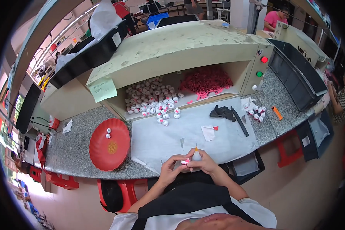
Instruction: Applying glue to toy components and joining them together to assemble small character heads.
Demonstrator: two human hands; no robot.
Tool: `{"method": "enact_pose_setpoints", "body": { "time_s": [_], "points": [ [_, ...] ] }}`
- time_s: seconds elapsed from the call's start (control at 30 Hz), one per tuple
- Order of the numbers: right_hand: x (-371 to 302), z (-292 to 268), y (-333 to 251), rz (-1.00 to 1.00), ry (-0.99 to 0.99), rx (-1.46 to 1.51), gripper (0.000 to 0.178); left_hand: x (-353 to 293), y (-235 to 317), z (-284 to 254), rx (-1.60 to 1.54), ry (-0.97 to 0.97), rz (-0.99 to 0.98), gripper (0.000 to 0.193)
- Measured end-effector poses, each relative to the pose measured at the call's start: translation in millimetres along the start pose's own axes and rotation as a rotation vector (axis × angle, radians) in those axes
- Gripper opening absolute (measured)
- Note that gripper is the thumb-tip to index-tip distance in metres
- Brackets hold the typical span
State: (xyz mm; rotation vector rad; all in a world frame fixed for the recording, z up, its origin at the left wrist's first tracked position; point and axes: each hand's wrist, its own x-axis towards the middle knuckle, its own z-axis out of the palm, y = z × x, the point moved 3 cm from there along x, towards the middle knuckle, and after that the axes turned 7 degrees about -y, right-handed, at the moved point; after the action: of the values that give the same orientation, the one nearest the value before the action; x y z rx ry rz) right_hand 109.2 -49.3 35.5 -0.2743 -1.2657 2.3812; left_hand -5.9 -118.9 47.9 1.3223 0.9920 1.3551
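Note:
Close to my body, at the front edge of the worktop, both my hands meet. My left hand (171,168) is closed on a small white piece with pink on it (185,162). In my right hand (207,164) is a small white squeeze bottle (196,156) with a yellow, needle-like tip pointing up; its fingers also touch the piece. Under and beyond the hands lies a white paper sheet (161,138). A heap of small white rounded pieces (151,96) fills the left of the box opening, some spilling onto the sheet. Pink-red pieces (207,82) are piled on the right.
At left stands a red scalloped plate (99,153) with two white pieces. A black cloth (222,112), a dark knife-like tool (239,121), and an orange cutter-like tool (277,113) lie to the right. Black bins (295,73) flank the beige box (172,50). Other people work beyond.

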Motion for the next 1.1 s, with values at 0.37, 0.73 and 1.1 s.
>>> {"method": "enact_pose_setpoints", "body": {
  "time_s": [0.37, 0.73, 1.1],
  "points": [
    [32, -44, -8, -0.086, 0.119, -0.045, 0.015, 54, -30, -20, -0.075, -0.047, 0.022, 0.016],
    [50, -56, -7, -0.099, 0.146, -0.019, 0.016, 73, -49, -36, -0.139, -0.030, 0.030, 0.015],
    [77, -35, 17, -0.105, 0.134, 0.060, 0.016, 53, -57, -70, -0.429, -0.030, -0.038, 0.024]
  ]
}}
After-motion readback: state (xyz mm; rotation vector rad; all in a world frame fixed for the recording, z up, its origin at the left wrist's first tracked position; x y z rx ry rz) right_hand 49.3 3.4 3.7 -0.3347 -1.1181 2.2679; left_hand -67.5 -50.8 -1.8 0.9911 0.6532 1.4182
